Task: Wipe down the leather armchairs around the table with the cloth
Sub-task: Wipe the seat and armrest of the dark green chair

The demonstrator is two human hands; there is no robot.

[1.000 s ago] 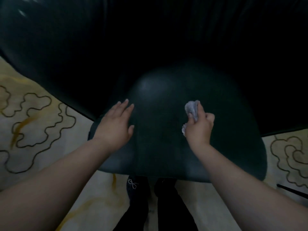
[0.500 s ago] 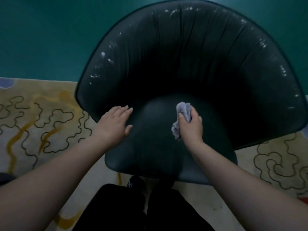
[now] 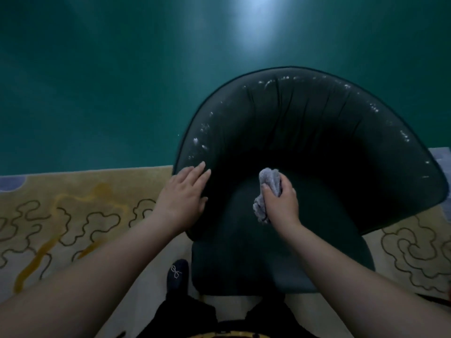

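- Armchair (image 3: 305, 132) of dark green leather, curved fan-shaped back with a piped rim and glossy highlights, standing right of centre, seat facing the viewer.
- Resting flat on the armchair's left arm, just where the back curves down to the seat: left hand (image 3: 183, 198), fingers (image 3: 199, 170) straight and close together, palm down, holding nothing.
- Gripping a crumpled grey-lilac cloth (image 3: 267, 189) over the rear middle of the armchair's seat: right hand (image 3: 283, 203), fingers curled round the fabric.
- Bunching out above the right hand toward the armchair's back and hanging below the thumb toward the seat; whether touching the leather or just above it, cannot tell.
- Reaching toward the armchair from the near edge: two bare forearms, one on either side of the seat front.
- Lying under and to both sides of the armchair: cream and yellow rug (image 3: 73, 215) with dark looping outlines and ochre streaks.
- Spreading behind the armchair: smooth teal floor (image 3: 97, 81), carrying a pale glare patch above the armchair's back.
- Showing just left of the armchair's seat front: dark shoe (image 3: 177, 274) with a small pale bow mark.
- Filling the space nearest the viewer, in front of the armchair: dark clothing, detail too dim to tell.
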